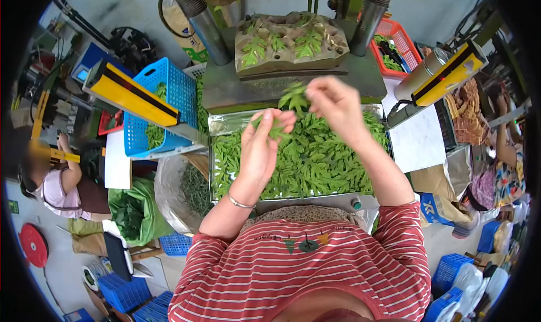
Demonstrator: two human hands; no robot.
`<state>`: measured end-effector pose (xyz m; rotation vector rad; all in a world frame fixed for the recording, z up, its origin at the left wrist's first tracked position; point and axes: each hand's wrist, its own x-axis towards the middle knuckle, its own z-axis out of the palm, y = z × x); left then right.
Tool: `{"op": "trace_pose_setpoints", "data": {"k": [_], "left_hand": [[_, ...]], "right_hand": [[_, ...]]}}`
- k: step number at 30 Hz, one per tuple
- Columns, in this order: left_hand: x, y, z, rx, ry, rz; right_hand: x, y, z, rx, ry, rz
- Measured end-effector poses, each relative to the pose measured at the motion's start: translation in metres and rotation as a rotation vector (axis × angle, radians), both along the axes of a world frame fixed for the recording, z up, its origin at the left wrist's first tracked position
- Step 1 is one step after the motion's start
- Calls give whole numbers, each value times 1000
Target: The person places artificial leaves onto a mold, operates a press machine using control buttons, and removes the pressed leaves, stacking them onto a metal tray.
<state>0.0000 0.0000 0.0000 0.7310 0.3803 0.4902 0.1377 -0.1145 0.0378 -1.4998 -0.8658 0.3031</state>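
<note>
Both my hands are raised over a metal tray (225, 124) heaped with green lobed leaves (321, 158). In my left hand (260, 147), between thumb and fingers, is a leaf (277, 131); a bangle circles that wrist. My right hand (338, 105) pinches another lobed leaf (294, 97) at its edge, just above and right of the left fingertips. Beyond the hands, a metal mould block (290, 60) sits on the press bed (220, 88), with several leaves (309, 43) lying on its top face.
Two steel columns (211, 37) flank the mould. Yellow-and-black bars (135, 93) angle in from either side. A blue basket (183, 105) stands left, a red basket (400, 37) back right. Green sacks (135, 209) lie lower left. Other people (62, 186) sit at both far sides.
</note>
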Motion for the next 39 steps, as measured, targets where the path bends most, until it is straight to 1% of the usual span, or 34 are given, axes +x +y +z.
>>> {"op": "trace_pose_setpoints", "data": {"k": [2,3,4,5,7,9,10,14,15,19,22,24,25,27,30,32,33,34,35,39], "left_hand": [[-3,21,1,192,-50,-41],[-15,-18,2,176,1,-68],[-7,-12,3,273,-34,-88],[-1,-11,4,292,-43,-99],[12,-16,5,250,-59,-122],[21,-19,5,197,-64,-139],[24,-15,2,200,-62,-144],[30,12,-20,12,-107,-382],[35,12,-18,8,-105,-382],[47,1,0,155,226,-133],[49,15,-2,149,199,-113],[48,30,-2,149,37,-192],[51,36,2,237,46,-156],[64,44,26,427,69,-85],[100,51,75,531,-46,-79],[124,50,101,558,-127,-111],[138,52,106,562,-119,-112],[149,54,108,563,-110,-114],[156,57,109,564,-120,-110],[178,61,106,615,-113,-83]], "right_hand": [[28,2,11,68,-12,-71],[35,-38,15,-81,-1,-110],[57,-34,20,-116,-72,-149],[76,-31,23,-143,-86,-149],[110,-21,24,-168,-96,-157],[141,-7,16,-232,-198,-191],[154,-1,11,-229,-195,-195],[193,28,-6,-343,-449,-266],[194,31,-5,-347,-447,-265],[178,29,-6,-330,-607,-413],[169,29,-11,-318,-574,-361],[162,29,-10,-287,-551,-313],[162,28,-10,-286,-558,-314],[169,28,-13,-319,-559,-289],[162,26,-7,-347,-582,-255],[149,24,3,-247,-618,-392],[143,22,7,-194,-635,-462],[137,21,12,-143,-650,-531],[131,17,16,-139,-660,-532],[101,1,28,-98,-685,-405]]}}
